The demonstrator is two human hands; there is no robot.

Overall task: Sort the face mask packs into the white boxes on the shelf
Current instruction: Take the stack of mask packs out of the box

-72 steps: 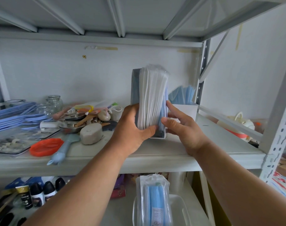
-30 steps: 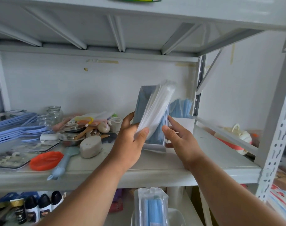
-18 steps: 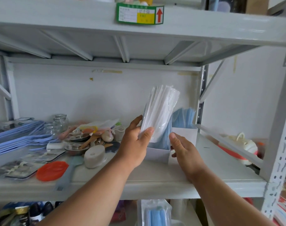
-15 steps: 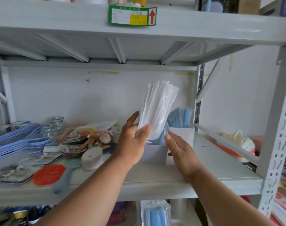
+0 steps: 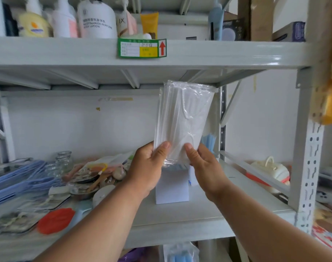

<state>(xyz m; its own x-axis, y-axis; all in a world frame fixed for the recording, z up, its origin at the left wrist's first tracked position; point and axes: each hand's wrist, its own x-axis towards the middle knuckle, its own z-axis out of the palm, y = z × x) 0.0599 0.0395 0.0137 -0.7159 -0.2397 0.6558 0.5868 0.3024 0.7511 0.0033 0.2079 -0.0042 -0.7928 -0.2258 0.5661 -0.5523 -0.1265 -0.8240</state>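
Observation:
A clear plastic pack of white face masks (image 5: 182, 121) stands upright in the air above a white box (image 5: 171, 188) on the middle shelf. My left hand (image 5: 148, 167) grips the pack's lower left corner, thumb on its front. My right hand (image 5: 201, 167) holds the lower right corner with its thumb pressed on the front. Blue masks show at the top of that white box. A second white box (image 5: 192, 174) stands behind it, mostly hidden, with blue masks (image 5: 208, 143) sticking up from it.
Clutter fills the shelf's left side: blue hangers (image 5: 19, 178), glass jars (image 5: 64, 160), metal dishes, an orange lid (image 5: 55, 220). Lotion bottles (image 5: 97, 17) line the upper shelf. A pack of blue masks (image 5: 180, 252) lies on the shelf below. A shelf post (image 5: 305, 148) rises at right.
The white mask pack has been lifted out of the front white box and turned flat toward me. My right hand moved from the box onto the pack. The view tilted upward.

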